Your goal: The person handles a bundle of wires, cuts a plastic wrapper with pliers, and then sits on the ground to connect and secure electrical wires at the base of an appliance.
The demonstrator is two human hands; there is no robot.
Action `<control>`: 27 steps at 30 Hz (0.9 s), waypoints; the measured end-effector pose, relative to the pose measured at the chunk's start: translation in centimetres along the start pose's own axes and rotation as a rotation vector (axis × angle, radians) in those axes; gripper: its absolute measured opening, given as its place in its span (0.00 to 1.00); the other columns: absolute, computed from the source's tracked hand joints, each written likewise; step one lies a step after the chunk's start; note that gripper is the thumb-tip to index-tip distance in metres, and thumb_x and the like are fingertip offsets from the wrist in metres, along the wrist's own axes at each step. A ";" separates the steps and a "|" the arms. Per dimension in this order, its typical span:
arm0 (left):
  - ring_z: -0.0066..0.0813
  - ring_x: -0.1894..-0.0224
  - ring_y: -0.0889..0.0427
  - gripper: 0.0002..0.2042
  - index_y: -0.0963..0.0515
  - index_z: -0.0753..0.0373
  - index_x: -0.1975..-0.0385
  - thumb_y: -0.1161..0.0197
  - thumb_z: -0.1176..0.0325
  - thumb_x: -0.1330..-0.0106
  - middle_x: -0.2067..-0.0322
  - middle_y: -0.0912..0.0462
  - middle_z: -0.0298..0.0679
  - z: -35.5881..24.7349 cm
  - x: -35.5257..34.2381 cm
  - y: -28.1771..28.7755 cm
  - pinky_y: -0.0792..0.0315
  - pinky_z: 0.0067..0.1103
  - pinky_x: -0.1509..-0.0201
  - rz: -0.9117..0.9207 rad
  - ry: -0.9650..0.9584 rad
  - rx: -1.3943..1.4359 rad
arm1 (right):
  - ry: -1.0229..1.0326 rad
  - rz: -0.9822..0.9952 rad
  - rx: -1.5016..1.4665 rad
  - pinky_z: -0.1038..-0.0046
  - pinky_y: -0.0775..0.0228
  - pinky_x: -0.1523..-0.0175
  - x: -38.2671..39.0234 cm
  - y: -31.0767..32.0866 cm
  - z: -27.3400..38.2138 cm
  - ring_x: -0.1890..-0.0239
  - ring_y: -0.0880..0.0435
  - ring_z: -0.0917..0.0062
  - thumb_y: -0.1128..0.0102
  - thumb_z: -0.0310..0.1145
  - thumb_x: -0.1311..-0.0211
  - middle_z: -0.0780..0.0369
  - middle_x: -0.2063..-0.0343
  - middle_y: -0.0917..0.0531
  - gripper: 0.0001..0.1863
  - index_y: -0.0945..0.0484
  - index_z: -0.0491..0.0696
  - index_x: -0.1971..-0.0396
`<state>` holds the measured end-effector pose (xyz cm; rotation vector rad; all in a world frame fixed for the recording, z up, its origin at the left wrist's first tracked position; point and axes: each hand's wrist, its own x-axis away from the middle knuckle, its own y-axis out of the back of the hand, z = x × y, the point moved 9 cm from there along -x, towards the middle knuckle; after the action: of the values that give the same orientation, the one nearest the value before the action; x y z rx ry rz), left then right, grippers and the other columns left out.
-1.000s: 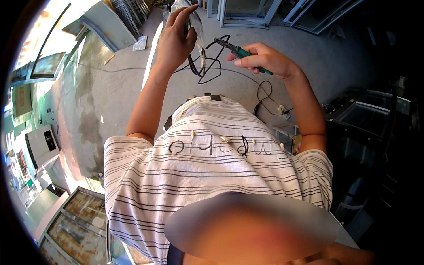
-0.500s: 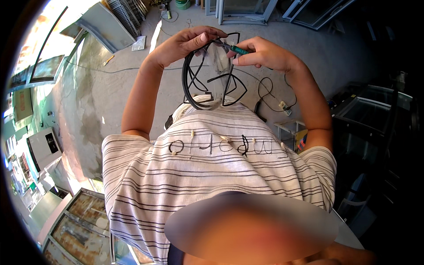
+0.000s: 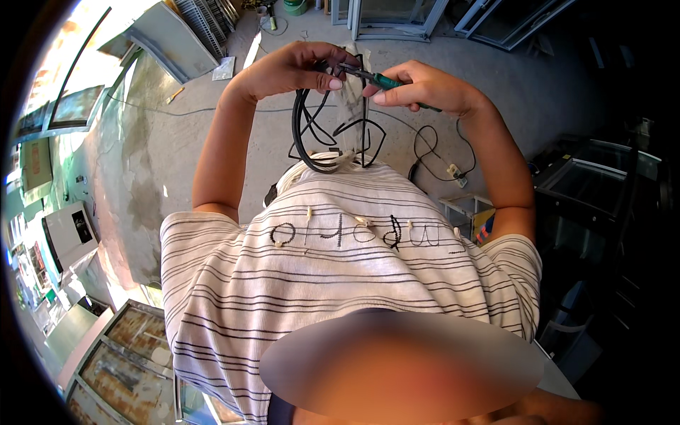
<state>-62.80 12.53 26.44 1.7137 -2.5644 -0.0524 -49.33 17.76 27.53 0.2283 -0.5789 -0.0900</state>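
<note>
My left hand [image 3: 299, 69] is closed on the upper part of a loose coil of black cable or rubber strip [image 3: 298, 134], its fingers curled over the top. The coil hangs down to my striped shirt, with several bent loops and a free end. A crumpled clear plastic bag [image 3: 349, 103] hangs among the loops. My right hand [image 3: 421, 86] grips green-handled pliers [image 3: 384, 81]. Their dark jaws point left and reach the fingertips of my left hand beside the strip. Whether the jaws are closed on the strip I cannot tell.
A grey cord [image 3: 205, 110] runs across the concrete floor [image 3: 177, 142], and a black cord with a pale socket block [image 3: 455, 171] lies at the right. Glazed frames [image 3: 397, 20] stand at the back. Dark framed panels [image 3: 598, 177] are on the right, a rusty panel [image 3: 124, 361] at lower left.
My left fingers have curled downward, nearer the jaws. The pliers have tilted a little, and more of their handle shows below my right hand. The upper black strip has shifted left.
</note>
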 end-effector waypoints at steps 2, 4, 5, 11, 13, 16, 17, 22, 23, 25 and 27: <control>0.19 0.52 0.23 0.22 0.26 0.66 0.42 0.34 0.74 0.36 0.52 0.18 0.35 0.1 0.0 0.2 0.27 0.17 0.47 -0.017 0.028 -0.029 | 0.002 0.055 -0.032 0.85 0.42 0.71 -0.2 -0.3 -0.4 0.74 0.32 0.89 0.36 0.50 0.42 0.74 0.76 0.27 0.23 0.16 0.45 0.58; 0.18 0.55 0.22 0.21 0.26 0.67 0.43 0.34 0.74 0.36 0.56 0.17 0.34 -0.1 -0.1 0.3 0.27 0.17 0.49 -0.008 -0.009 -0.026 | 0.007 0.104 -0.135 0.86 0.42 0.71 -0.1 -0.8 -0.1 0.75 0.32 0.89 0.36 0.49 0.40 0.74 0.76 0.29 0.24 0.17 0.44 0.57; 0.18 0.57 0.21 0.21 0.26 0.67 0.43 0.33 0.75 0.37 0.57 0.17 0.33 -0.2 -0.2 0.3 0.26 0.17 0.50 -0.003 -0.028 -0.024 | 0.009 0.128 -0.188 0.86 0.43 0.72 0.0 -1.0 0.1 0.76 0.33 0.90 0.37 0.49 0.40 0.75 0.77 0.29 0.24 0.17 0.43 0.56; 0.15 0.61 0.22 0.18 0.22 0.68 0.47 0.32 0.75 0.38 0.63 0.17 0.31 -0.2 -0.4 0.6 0.26 0.16 0.55 -0.076 -0.031 -0.075 | 0.089 0.186 -0.313 0.85 0.40 0.71 0.2 -1.9 0.5 0.75 0.33 0.90 0.38 0.50 0.38 0.75 0.76 0.30 0.29 0.22 0.42 0.46; 0.15 0.62 0.22 0.18 0.22 0.68 0.48 0.32 0.74 0.38 0.63 0.17 0.31 -0.3 -0.5 0.5 0.25 0.15 0.57 -0.066 0.013 -0.026 | 0.096 0.176 -0.284 0.85 0.41 0.71 0.0 -1.8 0.3 0.75 0.33 0.90 0.39 0.51 0.38 0.75 0.76 0.30 0.30 0.23 0.42 0.46; 0.15 0.64 0.22 0.17 0.21 0.67 0.49 0.32 0.74 0.38 0.64 0.17 0.30 -0.1 -0.7 0.5 0.25 0.16 0.58 -0.072 0.050 -0.023 | 0.112 0.146 -0.282 0.84 0.42 0.71 -0.1 -1.8 -0.1 0.76 0.35 0.91 0.38 0.52 0.38 0.75 0.77 0.31 0.29 0.21 0.43 0.48; 0.15 0.64 0.22 0.17 0.21 0.67 0.49 0.32 0.74 0.38 0.64 0.17 0.30 -0.1 -0.6 0.5 0.25 0.16 0.59 -0.079 0.060 -0.034 | 0.120 0.136 -0.289 0.84 0.43 0.71 -0.2 -1.7 -0.1 0.76 0.35 0.91 0.38 0.52 0.39 0.75 0.78 0.32 0.29 0.20 0.43 0.49; 0.16 0.66 0.22 0.19 0.19 0.66 0.50 0.29 0.65 0.39 0.68 0.16 0.30 -0.4 -0.5 0.6 0.24 0.17 0.60 -0.098 0.034 -0.051 | 0.078 0.122 -0.317 0.83 0.47 0.74 0.0 -1.7 -0.2 0.79 0.38 0.92 0.36 0.49 0.38 0.76 0.81 0.34 0.20 0.17 0.45 0.62; 0.16 0.66 0.22 0.19 0.19 0.66 0.50 0.29 0.65 0.39 0.68 0.16 0.30 -0.4 -0.6 0.7 0.24 0.17 0.59 -0.101 0.034 -0.054 | 0.071 0.119 -0.344 0.83 0.48 0.74 0.1 -1.7 -0.1 0.79 0.38 0.92 0.36 0.48 0.38 0.76 0.82 0.35 0.18 0.17 0.46 0.65; 0.16 0.66 0.21 0.18 0.19 0.66 0.50 0.29 0.66 0.39 0.67 0.16 0.30 -0.6 -0.7 0.8 0.24 0.16 0.59 -0.113 0.008 -0.060 | 0.067 0.089 -0.338 0.83 0.49 0.75 0.1 -1.5 -0.4 0.79 0.39 0.92 0.35 0.46 0.37 0.76 0.82 0.34 0.16 0.17 0.46 0.66; 0.16 0.65 0.21 0.18 0.19 0.66 0.50 0.30 0.67 0.39 0.67 0.16 0.31 -0.6 -0.4 1.0 0.24 0.16 0.58 -0.137 0.001 -0.078 | 0.090 0.047 -0.297 0.84 0.47 0.74 -0.1 -1.4 -0.5 0.79 0.37 0.92 0.35 0.45 0.37 0.75 0.81 0.32 0.16 0.18 0.45 0.66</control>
<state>-63.55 13.32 27.09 1.8571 -2.4061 -0.1546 -49.13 16.50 26.73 -0.0696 -0.4745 -0.1187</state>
